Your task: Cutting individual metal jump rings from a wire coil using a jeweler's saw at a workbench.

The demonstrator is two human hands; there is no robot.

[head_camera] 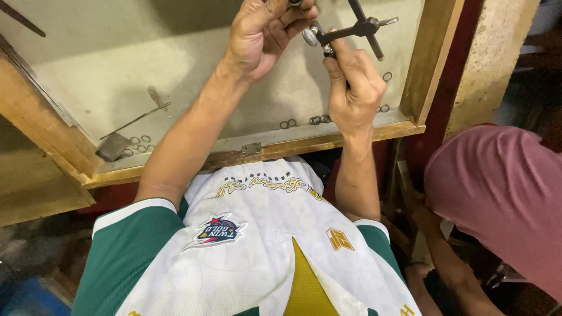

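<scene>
Both my hands are raised over a shallow wooden tray (328, 140) with a pale bottom. My right hand (354, 88) grips the lower end of a dark metal cross-shaped tool (358, 28) with a wing nut at its right. My left hand (263, 32) pinches the round silvery end of that tool between thumb and fingers. Several small metal rings (319, 119) lie on the tray floor below my right hand, and more rings (139, 144) lie at the tray's lower left.
A thin metal rod with a flat dark blade (114, 145) rests in the tray's left part. A small hinge (252, 149) sits on the tray's front rail. Another person in a pink shirt (503, 193) bends down at the right, forearm (451, 263) low.
</scene>
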